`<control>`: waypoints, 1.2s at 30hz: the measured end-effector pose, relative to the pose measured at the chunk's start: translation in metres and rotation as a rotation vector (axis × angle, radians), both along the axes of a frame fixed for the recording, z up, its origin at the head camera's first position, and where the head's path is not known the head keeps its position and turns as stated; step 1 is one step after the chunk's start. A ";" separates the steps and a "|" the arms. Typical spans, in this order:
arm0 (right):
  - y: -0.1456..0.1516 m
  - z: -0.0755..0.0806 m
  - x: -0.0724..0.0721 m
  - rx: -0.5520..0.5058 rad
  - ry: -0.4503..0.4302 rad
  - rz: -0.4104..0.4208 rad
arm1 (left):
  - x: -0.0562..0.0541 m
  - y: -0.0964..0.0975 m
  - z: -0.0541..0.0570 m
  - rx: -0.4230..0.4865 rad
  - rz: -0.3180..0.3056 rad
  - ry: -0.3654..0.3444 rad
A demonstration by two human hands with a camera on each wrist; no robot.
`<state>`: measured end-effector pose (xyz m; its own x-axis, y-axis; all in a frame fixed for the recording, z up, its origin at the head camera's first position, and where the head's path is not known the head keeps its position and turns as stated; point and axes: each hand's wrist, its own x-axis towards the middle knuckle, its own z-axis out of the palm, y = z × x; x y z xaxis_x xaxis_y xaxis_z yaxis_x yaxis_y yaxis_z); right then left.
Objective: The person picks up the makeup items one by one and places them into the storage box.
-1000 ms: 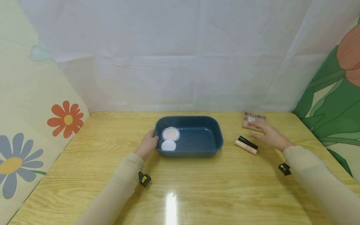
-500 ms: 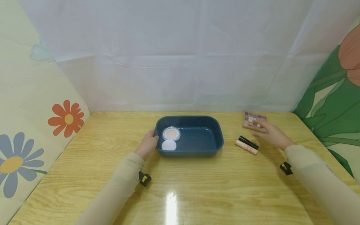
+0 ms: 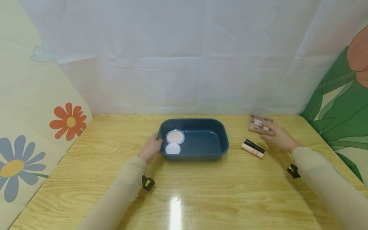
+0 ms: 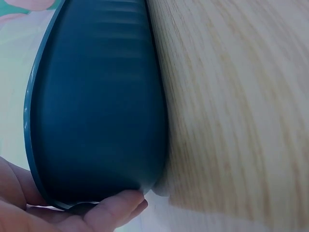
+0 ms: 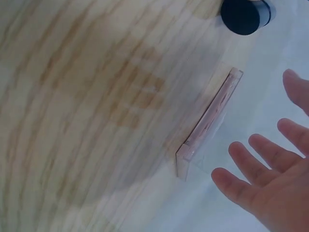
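Right hand (image 3: 279, 136) has slid slightly right; fingers apart, palette (image 3: 257, 122) just far-left, long side seemingly left-right, far right of table (image 3: 207, 185). Left hand (image 3: 151, 148) grips bin's (image 3: 195, 157) left end.

No word can be read with certainty. The pale pink tube (image 3: 251, 150) carries reddish characters, too blurred; the palette (image 3: 256, 125) shows whitish print, also unreadable.
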<state>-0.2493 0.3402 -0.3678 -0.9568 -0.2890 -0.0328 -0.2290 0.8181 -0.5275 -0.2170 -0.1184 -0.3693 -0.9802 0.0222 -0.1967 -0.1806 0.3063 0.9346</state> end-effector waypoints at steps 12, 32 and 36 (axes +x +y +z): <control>0.006 -0.005 -0.007 -0.036 0.007 0.004 | -0.001 0.000 -0.001 0.003 0.001 -0.011; 0.018 -0.013 -0.021 -0.004 -0.030 -0.037 | 0.000 0.000 0.000 -0.011 0.000 -0.016; 0.020 -0.013 -0.025 0.016 -0.024 -0.037 | -0.001 0.000 0.000 -0.007 0.000 -0.026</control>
